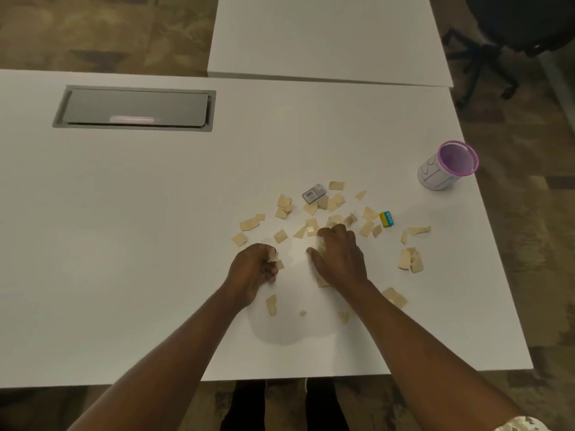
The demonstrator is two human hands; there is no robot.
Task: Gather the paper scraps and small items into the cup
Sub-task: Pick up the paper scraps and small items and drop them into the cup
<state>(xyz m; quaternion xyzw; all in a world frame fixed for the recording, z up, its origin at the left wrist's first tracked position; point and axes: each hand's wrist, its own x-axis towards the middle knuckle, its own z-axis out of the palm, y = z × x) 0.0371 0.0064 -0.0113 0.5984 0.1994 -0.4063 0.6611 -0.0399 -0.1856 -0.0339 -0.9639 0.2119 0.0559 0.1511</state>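
Several tan paper scraps point(311, 209) lie scattered over the white table point(155, 244), from the middle out toward the right edge. A small grey sharpener-like box point(313, 193) sits among them at the back. A yellow and teal eraser point(386, 219) lies to the right. The white cup with a pink rim point(448, 166) stands upright near the right table edge, apart from the scraps. My left hand point(253, 270) is curled with scraps pinched at its fingertips. My right hand point(339, 255) lies palm down over scraps, fingers bent onto them.
A grey cable hatch point(135, 108) is set into the table at the back left. A second white table point(326, 35) adjoins behind. A black office chair point(510, 35) stands at the far right on patterned carpet. The near table edge runs just below my forearms.
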